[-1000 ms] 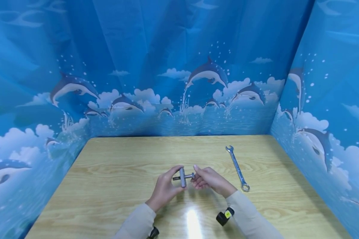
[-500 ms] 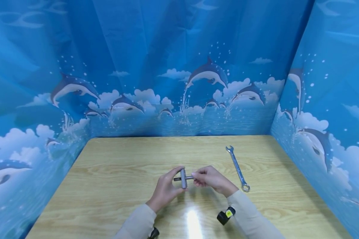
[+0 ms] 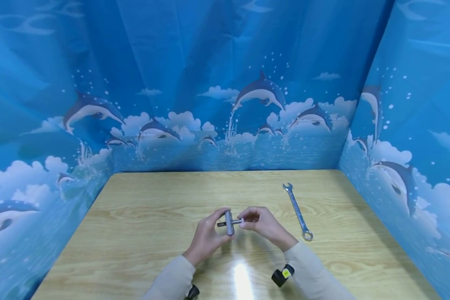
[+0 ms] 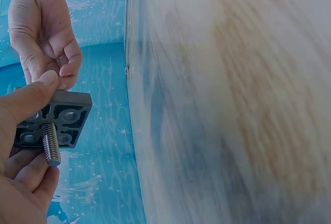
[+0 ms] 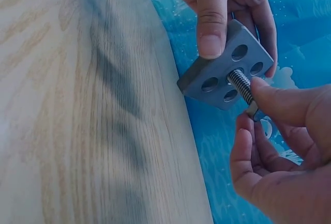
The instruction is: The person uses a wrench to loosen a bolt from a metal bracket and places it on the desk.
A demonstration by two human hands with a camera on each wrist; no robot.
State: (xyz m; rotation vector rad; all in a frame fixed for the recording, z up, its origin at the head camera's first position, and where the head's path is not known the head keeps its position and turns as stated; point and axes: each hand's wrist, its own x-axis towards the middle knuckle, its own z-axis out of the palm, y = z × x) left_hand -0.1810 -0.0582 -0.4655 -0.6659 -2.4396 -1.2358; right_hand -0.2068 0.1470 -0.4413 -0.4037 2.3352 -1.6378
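Note:
My left hand (image 3: 206, 237) grips a square grey metal plate (image 5: 227, 71) by its edges, thumb on one side and fingers on the other. Several round holes pierce the plate. A threaded bolt (image 4: 50, 144) passes through its centre, the threaded end sticking out on the left side and the head on the right. My right hand (image 3: 264, 227) pinches the bolt at its head (image 5: 253, 110) between thumb and fingertips. Both hands hold the parts above the table, near its front middle.
A combination wrench (image 3: 298, 211) lies on the wood-grain table (image 3: 146, 200) to the right of my right hand, open end pointing away. Blue dolphin-print curtains (image 3: 195, 83) stand round the back and sides. Each wrist carries a small black camera (image 3: 279, 276).
My right hand's fingers shift round the bolt head: loosened at first, then closed over it, now pinching with the thumb lower. The left hand and plate stay nearly still.

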